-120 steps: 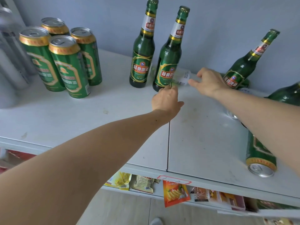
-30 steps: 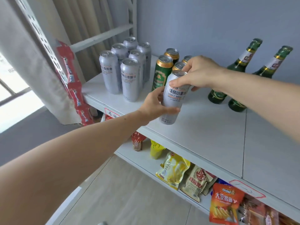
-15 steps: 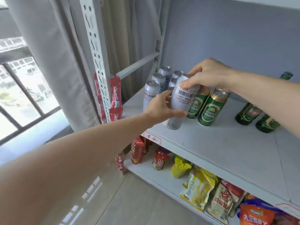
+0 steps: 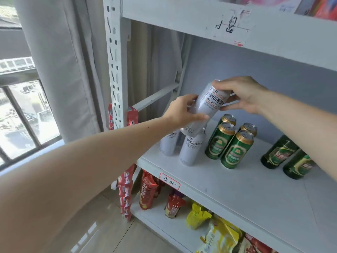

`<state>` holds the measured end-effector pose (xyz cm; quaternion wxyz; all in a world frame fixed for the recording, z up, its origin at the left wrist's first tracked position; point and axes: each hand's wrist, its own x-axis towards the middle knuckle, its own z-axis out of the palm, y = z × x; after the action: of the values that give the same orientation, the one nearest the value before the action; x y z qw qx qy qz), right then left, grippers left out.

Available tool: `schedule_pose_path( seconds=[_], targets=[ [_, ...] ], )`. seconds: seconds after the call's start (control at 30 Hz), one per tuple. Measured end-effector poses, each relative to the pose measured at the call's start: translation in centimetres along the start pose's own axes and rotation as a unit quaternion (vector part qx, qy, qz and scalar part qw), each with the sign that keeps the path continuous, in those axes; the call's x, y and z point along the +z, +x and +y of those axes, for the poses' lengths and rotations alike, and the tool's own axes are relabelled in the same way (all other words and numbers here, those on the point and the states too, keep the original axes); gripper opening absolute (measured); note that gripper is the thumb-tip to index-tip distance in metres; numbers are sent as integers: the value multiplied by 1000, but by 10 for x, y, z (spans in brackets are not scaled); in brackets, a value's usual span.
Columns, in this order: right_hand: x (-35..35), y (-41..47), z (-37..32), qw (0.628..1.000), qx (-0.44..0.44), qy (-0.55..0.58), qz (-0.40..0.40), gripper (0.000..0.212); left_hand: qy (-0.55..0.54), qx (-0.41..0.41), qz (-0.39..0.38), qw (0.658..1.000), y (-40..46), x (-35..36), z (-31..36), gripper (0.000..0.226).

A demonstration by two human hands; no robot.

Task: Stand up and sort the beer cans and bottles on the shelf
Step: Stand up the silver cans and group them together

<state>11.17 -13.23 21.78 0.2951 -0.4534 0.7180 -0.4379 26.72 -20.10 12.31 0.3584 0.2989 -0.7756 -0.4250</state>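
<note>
Since half a second ago the silver can has risen off the white shelf and now hangs tilted in the air, its top leaning to the upper right, above the silver cans that stand at the shelf's left end; whether its base touches the tops of those cans cannot be told. The left hand grips the lower half of the lifted can, its fingers curled round the far side and its thumb lying along the near side. The right hand holds the upper end, with its fingertips over the top rim and its thumb pressed against the side below the printed label. Just right of the silver group stand four green cans, upright and close together in a small cluster. Further right, well apart from the cans, two green bottles stand side by side, their necks hidden behind the right forearm. On the shelf below lie snack packets in red and yellow wrappers. A strip of red sachets hangs down the perforated upright post.
</note>
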Motion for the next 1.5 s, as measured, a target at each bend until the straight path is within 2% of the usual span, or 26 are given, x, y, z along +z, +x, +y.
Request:
schedule_pose_path(
  seconds=[0.1, 0.23, 0.33, 0.47, 0.57, 0.73, 0.83, 1.07, 1.17, 1.3, 1.43, 1.5],
  targets=[
    [-4, 19, 3, 997, -3, 63, 33, 34, 36, 14, 4, 999, 26, -1, 3, 53],
    [-7, 45, 4, 992, -8, 96, 78, 41, 86, 7, 16, 996, 57, 2, 6, 44],
    [-5, 70, 5, 989, -27, 97, 108, 32, 125, 3, 23, 992, 82, 7, 2, 43],
    [-2, 104, 5, 985, -39, 76, 151, 34, 163, 4, 26, 986, 113, 11, -2, 36],
    [-1, 129, 5, 980, -50, 61, 180, 26, 184, 8, 23, 983, 138, 12, -8, 32],
    [8, 167, 10, 973, -69, 29, 221, 22, 214, -2, 16, 977, 175, 11, -36, 37],
    [17, 190, 25, 970, -65, 1, 233, 24, 210, -24, -13, 977, 187, 11, -63, 52],
    [52, 234, 59, 972, -52, -102, 204, 40, 230, -40, -87, 968, 202, 15, -110, 64],
    [66, 251, 76, 974, -33, -153, 166, 52, 228, -56, -88, 968, 204, 18, -121, 59],
    [78, 257, 89, 975, -3, -190, 115, 44, 195, -109, -86, 971, 208, 19, -133, 54],
    [81, 267, 102, 970, 17, -223, 97, 44, 151, -140, -93, 974, 211, 19, -143, 59],
    [82, 269, 106, 965, 17, -244, 89, 47, 122, -157, -97, 975, 212, 20, -145, 69]
  ],
)
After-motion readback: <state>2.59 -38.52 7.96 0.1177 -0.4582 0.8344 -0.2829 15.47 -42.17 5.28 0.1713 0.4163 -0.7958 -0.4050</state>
